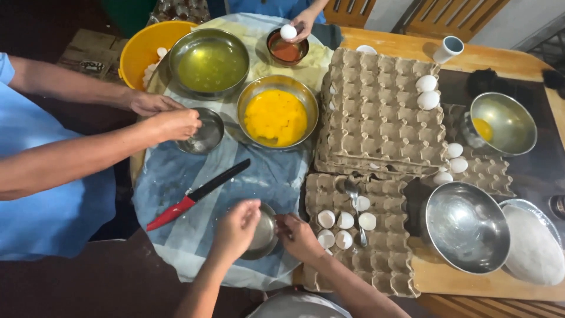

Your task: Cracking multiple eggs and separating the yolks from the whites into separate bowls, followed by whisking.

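Observation:
My left hand (237,227) is curled over a small steel bowl (263,238) at the near edge of the table, with a pale piece of egg shell (253,204) pinched in its fingertips. My right hand (297,235) is at the bowl's right rim with its fingers bent inward; what it holds is hidden. Just right of it, several white shell halves (344,227) and a spoon (355,197) lie in a cardboard egg tray (382,265).
A person on the left has both hands at another small steel bowl (206,134). A hand at the far side holds an egg (288,32) over a reddish bowl. Also present: yolk bowl (276,116), egg-white bowl (210,62), yellow tub (141,50), red-handled knife (197,194), stacked trays (376,112), large steel bowls (468,227).

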